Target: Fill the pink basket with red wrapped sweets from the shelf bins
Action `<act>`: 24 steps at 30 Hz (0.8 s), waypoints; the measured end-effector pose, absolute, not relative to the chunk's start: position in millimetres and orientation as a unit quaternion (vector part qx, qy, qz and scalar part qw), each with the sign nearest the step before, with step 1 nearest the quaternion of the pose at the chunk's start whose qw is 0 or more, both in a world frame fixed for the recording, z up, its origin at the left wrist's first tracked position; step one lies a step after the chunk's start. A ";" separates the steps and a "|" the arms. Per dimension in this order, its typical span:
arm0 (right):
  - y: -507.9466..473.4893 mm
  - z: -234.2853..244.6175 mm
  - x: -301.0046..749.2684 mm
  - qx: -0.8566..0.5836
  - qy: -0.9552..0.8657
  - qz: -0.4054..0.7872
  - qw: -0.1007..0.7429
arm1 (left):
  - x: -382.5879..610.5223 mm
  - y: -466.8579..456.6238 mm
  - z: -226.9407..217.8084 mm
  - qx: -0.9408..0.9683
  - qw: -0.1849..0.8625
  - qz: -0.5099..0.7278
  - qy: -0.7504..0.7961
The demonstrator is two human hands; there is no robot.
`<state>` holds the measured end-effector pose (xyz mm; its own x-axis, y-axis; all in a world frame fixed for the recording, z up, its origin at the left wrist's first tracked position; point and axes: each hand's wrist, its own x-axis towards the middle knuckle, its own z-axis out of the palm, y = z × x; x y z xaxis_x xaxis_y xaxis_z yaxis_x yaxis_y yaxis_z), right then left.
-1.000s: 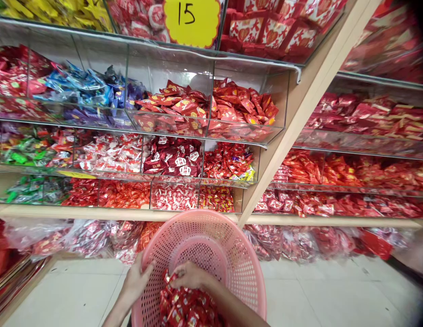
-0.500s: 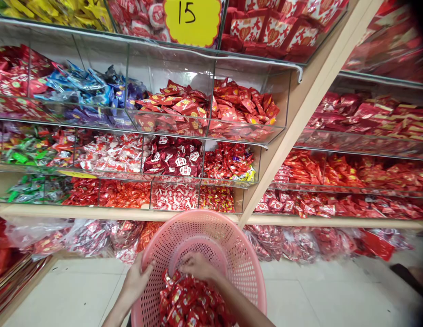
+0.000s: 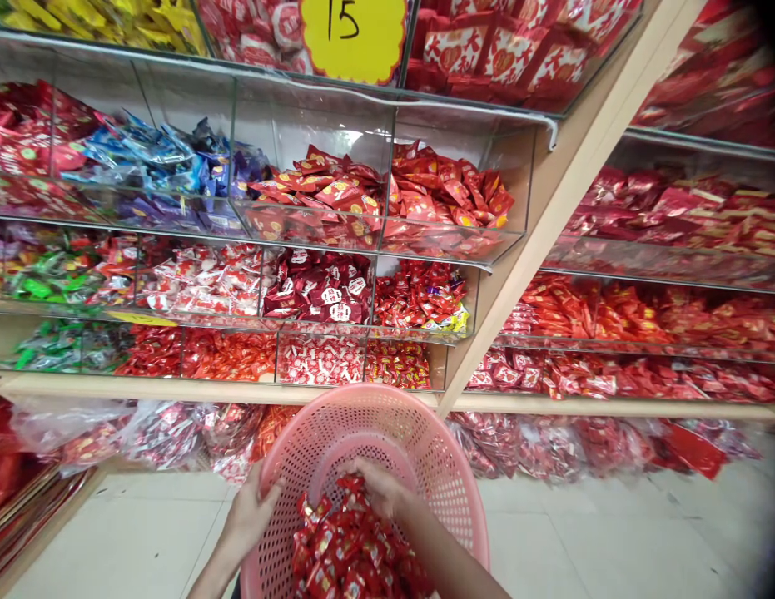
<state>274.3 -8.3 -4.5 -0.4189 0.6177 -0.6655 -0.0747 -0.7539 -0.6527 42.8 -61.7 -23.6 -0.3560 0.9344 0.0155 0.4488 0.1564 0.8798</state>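
I hold a pink perforated plastic basket [image 3: 418,441] tilted toward me at the bottom centre. My left hand [image 3: 250,516] grips its left rim, fingers curled over the edge. My right hand [image 3: 378,487] is inside the basket, fingers bent into a heap of small red-wrapped candies [image 3: 350,549] that fills the lower part. Some of the candies lie over and under its fingers.
Clear acrylic bins [image 3: 387,241] of red, blue and green wrapped sweets fill wooden shelves [image 3: 524,249] ahead and to the right. A yellow price tag [image 3: 353,37] reads 15. Bagged candy [image 3: 162,437] lies under the lowest shelf. Pale floor tiles [image 3: 612,541] spread on both sides.
My right hand has pushed forward and deeper into the basket, and the candy heap has shifted up toward the far side. The left hand and basket have stayed put.
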 end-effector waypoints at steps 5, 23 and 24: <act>-9.0 -8.4 276.8 -0.461 -0.325 0.786 0.253 | 43.6 -61.7 -21.7 0.498 0.271 0.404 0.718; -20.2 -34.3 242.1 -0.441 -0.451 0.755 0.177 | 48.6 -62.5 -12.2 0.479 0.294 0.424 0.710; -21.4 -34.8 239.2 -0.443 -0.464 0.751 0.154 | 48.6 -62.4 -12.2 0.477 0.295 0.428 0.708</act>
<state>239.2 -21.4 -34.8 -0.5598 0.6427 -0.5230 0.1796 -0.5221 -0.8338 48.6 -62.4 -12.2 -0.3701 0.9289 -0.0096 0.4239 0.1781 0.8880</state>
